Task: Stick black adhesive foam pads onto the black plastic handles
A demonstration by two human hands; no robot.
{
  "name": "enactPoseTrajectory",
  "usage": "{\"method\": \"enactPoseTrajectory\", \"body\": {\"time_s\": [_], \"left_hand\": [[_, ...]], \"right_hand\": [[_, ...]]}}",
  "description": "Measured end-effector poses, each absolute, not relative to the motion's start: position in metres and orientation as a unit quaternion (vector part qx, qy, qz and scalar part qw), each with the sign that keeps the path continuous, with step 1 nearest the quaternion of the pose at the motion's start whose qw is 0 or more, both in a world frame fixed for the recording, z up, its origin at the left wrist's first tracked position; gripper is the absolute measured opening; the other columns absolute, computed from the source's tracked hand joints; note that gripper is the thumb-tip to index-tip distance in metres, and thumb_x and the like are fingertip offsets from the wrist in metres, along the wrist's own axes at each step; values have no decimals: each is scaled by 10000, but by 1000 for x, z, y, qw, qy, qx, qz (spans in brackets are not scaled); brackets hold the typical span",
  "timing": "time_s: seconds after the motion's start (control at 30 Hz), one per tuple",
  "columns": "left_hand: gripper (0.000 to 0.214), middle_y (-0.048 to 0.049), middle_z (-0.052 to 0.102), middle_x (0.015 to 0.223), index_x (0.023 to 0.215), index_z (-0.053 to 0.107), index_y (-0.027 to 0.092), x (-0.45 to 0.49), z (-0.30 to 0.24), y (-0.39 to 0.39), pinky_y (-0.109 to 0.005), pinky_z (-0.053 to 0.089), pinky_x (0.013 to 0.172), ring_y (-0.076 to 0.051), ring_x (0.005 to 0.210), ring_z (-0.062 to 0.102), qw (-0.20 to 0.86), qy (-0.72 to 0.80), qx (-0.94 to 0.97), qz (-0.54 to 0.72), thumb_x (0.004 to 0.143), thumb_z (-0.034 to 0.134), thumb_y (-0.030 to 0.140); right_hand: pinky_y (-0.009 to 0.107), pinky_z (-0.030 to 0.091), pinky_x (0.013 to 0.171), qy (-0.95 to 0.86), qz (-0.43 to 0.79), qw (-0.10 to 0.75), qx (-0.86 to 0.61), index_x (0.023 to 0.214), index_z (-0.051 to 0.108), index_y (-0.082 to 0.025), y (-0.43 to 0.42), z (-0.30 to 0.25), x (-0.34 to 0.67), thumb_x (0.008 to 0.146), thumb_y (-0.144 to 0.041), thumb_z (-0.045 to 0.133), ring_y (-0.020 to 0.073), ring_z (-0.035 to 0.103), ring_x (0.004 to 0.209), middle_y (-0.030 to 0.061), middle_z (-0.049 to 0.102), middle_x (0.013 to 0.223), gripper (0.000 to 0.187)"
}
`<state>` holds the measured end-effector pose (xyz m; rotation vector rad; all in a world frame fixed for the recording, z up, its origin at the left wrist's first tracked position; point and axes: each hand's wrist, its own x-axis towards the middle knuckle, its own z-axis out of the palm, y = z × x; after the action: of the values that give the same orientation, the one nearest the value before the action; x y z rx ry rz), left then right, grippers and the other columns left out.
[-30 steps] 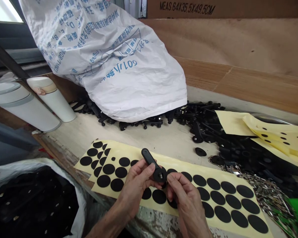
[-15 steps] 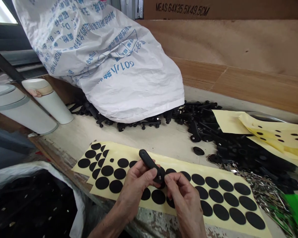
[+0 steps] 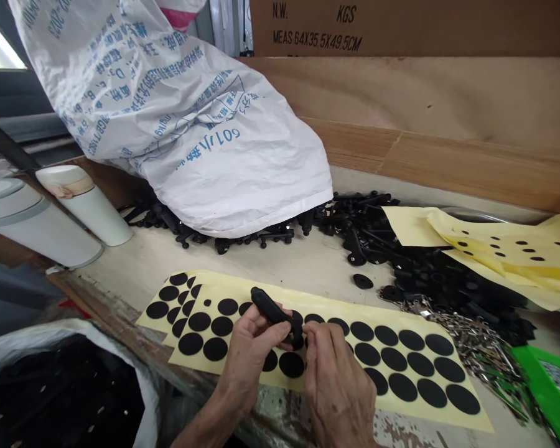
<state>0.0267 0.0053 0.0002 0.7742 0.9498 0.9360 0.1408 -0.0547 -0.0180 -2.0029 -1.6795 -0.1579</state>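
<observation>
Grips a black plastic lever (image 3: 267, 307) in the left hand (image 3: 251, 351), fingers curled shut round its shaft, long end tilted up and away to the left; closes thumb and forefinger of the right hand (image 3: 336, 389) against the lever's round end, other fingers folded under; cannot tell whether anything lies between those fingertips. Holds the lever just above a long yellow sheet (image 3: 236, 287) spread along the near edge of the bench (image 3: 308, 261), with rows of round black pads (image 3: 402, 386) stuck to it; rests both wrists low over the sheet's near side.

Faces, further back on the bench, a pile of black parts (image 3: 424, 274), spilling from under a white printed sack (image 3: 191, 143) slumped on its side; sees peeled yellow sheets (image 3: 504, 249) lying on the pile's right part, only small black dots on them; finds a heap of small metal bits (image 3: 471, 342) between the pile and a green tray (image 3: 541, 392) at the far right. Has two white cups (image 3: 86, 205) at the left end of the bench, a bag (image 3: 51, 398) of dark pieces below the near left corner, and a cardboard box (image 3: 401, 25) at the top.
</observation>
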Motion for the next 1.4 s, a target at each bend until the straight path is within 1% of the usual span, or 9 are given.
{"method": "enactPoseTrajectory", "body": {"time_s": [0.13,0.37,0.53,0.73,0.93,1.1,1.2,1.3,1.4], "left_hand": [[206,-104,684,974,948,619,132,26,3,5,-267,506,558,-159,641,636,746,408,350,393,776,666,236],[179,-97,678,928,954,597,113,23,1,8,-248,489,555,-152,623,646,782,360,310,403,809,628,214],[146,-50,645,841,937,613,119,22,0,6,-228,470,533,-106,600,574,783,335,301,429,819,621,205],[126,-48,639,852,942,617,130,13,7,-3,-246,467,579,-111,628,565,785,307,289,454,835,597,193],[124,-62,651,881,929,631,140,3,14,-9,-238,464,580,-116,650,568,780,307,278,469,824,617,203],[150,-45,642,888,883,651,159,-2,16,-17,-216,471,556,-121,687,569,769,334,267,474,768,692,248],[221,-35,657,892,924,658,177,-4,19,-23,-197,475,550,-127,718,594,766,371,246,464,744,726,286],[239,-7,679,856,933,651,208,-21,24,-29,-208,502,620,-124,713,625,737,448,199,465,736,737,313],[259,2,702,798,929,653,230,-76,29,-33,-194,489,546,-129,645,636,645,564,211,471,708,761,313]], "right_hand": [[402,438,610,-647,-79,180,-737,1245,539,-181,-55,-25,151,816,-87,365,294,571,777,139,613,950,473],[315,476,695,-461,353,474,-662,1050,612,-222,-47,-1,158,946,-405,398,196,597,764,52,637,864,300],[219,380,528,-352,507,561,-552,787,563,-218,-39,10,137,865,-450,576,112,498,537,-44,573,622,245],[241,423,663,-272,592,578,-492,874,632,-218,-42,7,126,858,-421,601,129,543,658,-13,633,757,206],[265,466,699,-266,572,591,-502,933,641,-218,-44,1,115,894,-473,517,154,581,722,16,649,847,286],[294,496,732,-461,334,575,-588,958,632,-234,-50,-7,104,930,-366,465,199,626,832,49,669,926,215],[307,504,772,-575,192,550,-574,1170,582,-273,-61,-19,87,951,-238,412,200,635,895,60,657,1006,279],[344,526,749,-644,118,506,-561,1431,342,-279,-73,-31,70,941,-281,454,235,640,930,102,631,1161,503],[378,528,694,-707,97,457,-531,1443,325,-276,-77,-32,80,927,-234,474,238,658,808,73,701,998,539]]}}
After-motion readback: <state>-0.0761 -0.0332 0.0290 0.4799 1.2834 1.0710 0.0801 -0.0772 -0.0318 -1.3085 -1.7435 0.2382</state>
